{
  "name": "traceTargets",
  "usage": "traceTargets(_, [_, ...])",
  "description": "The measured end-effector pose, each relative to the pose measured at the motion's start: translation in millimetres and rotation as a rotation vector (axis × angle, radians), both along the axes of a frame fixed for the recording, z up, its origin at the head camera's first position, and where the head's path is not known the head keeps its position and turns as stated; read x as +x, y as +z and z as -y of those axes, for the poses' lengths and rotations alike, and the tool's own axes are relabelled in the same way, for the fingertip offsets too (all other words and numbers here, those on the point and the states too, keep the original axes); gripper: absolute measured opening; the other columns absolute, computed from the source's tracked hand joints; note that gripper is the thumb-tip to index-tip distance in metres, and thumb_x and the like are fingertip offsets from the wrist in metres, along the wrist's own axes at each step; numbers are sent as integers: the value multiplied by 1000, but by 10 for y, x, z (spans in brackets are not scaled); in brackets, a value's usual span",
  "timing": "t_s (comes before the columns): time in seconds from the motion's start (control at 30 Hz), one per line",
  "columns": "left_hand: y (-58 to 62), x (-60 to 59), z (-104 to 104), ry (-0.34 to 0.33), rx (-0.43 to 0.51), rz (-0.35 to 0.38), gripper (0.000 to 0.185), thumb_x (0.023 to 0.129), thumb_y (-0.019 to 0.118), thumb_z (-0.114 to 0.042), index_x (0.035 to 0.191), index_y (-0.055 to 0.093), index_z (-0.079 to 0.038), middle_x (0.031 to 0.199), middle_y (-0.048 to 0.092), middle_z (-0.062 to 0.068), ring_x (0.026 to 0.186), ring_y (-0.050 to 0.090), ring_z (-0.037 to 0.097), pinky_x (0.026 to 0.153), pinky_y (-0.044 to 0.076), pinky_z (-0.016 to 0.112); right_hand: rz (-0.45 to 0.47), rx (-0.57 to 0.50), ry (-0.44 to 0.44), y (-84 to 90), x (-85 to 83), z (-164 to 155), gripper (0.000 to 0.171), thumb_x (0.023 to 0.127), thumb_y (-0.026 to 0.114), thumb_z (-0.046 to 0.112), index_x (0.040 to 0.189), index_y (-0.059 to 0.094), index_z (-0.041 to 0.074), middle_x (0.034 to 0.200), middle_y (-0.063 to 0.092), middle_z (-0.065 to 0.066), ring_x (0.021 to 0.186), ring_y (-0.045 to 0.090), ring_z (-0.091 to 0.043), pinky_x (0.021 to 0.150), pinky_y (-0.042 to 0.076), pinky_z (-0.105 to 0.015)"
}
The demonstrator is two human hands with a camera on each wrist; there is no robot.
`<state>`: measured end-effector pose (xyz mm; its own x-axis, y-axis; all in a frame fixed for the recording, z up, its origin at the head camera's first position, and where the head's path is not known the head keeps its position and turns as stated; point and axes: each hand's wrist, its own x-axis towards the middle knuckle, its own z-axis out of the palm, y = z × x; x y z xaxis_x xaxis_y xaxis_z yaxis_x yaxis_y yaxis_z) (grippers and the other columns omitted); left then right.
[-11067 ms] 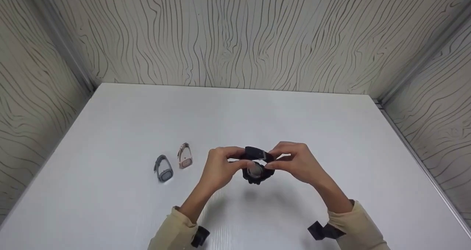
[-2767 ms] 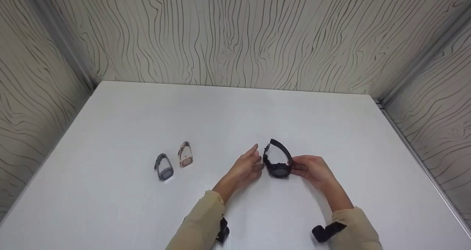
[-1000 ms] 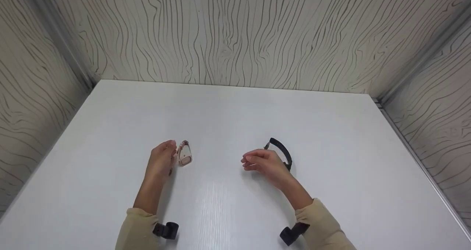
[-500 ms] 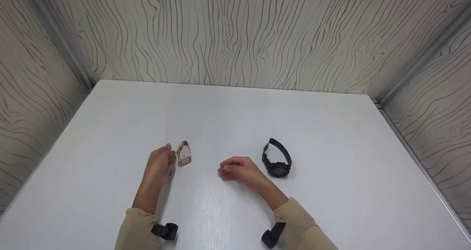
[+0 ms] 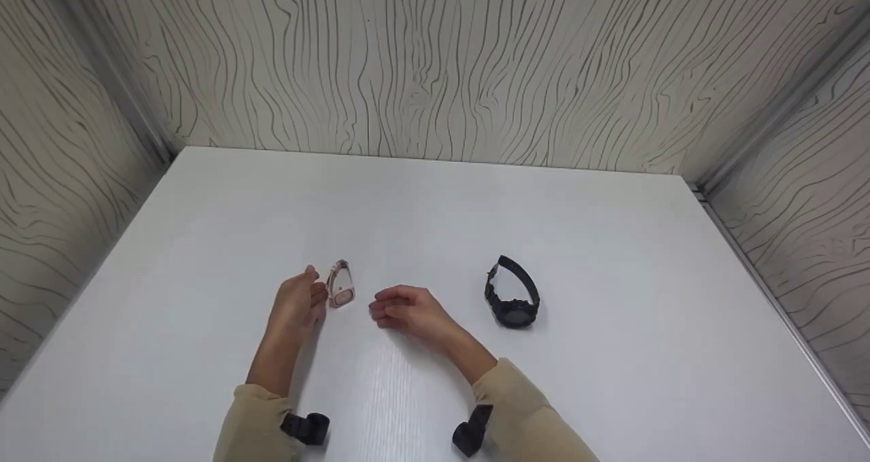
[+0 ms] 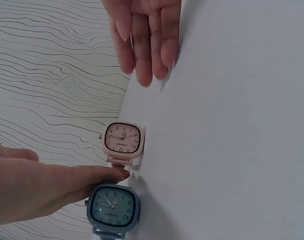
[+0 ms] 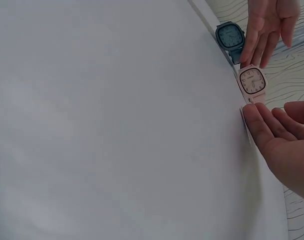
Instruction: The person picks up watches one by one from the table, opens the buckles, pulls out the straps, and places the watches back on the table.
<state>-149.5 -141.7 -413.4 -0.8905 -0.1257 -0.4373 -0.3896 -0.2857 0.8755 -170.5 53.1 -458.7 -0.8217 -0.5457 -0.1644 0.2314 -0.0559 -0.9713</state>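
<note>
Right hand (image 5: 413, 314) nearer squarish pink watch (image 7: 252, 81)

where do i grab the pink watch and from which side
Probably the case of the pink watch, coming from the right with the right hand: the squarish case sits at the loop's near end, the strap bending away, while the left hand and blue watch crowd its left.

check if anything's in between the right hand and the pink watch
Nothing visible stands between the right hand and the pink watch; only white tabletop shows in that gap. The left hand is on the far side, its fingers between the pink watch and the blue watch.
</note>
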Motion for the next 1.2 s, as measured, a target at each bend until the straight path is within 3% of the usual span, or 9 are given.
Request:
traceTargets(0.33, [5, 11, -1, 12, 61, -7, 59, 101, 17, -29, 138, 8, 16, 138, 16, 37, 131, 19, 42, 107, 20, 41, -39, 17, 38, 12, -1, 191, 48, 89, 43, -10, 134, 27, -14, 134, 39, -28, 123, 40, -34, 98, 37, -36])
traceTargets(0.8, [-11, 24, -47, 24, 58, -8, 57, 102, 17, -27, 136, 10, 19, 139, 18, 37, 132, 20, 40, 107, 20, 40, -52, 46, 140, 31, 33, 212, 57, 91, 41, -7, 142, 17, -6, 144, 28, -18, 132, 27, -29, 105, 26, -39])
traceTargets(1.0, [-28, 28, -101, 35, 39, -3, 54, 102, 22, -22, 135, 12, 19, 136, 24, 38, 129, 25, 41, 105, 24, 40, -52, 40, 99, 29, 43, 177, 56, 89, 45, -7, 140, 22, -7, 142, 33, -19, 131, 30, -29, 104, 29, -37])
traceTargets(1.2, [-29, 22, -152, 57, 8, -2, 48, 101, 29, -17, 133, 24, 18, 127, 38, 33, 119, 41, 37, 98, 37, 37, -82, 22, 26, 39, 44, 131, 55, 86, 48, -9, 137, 28, -9, 137, 39, -20, 128, 34, -29, 102, 32, -37])
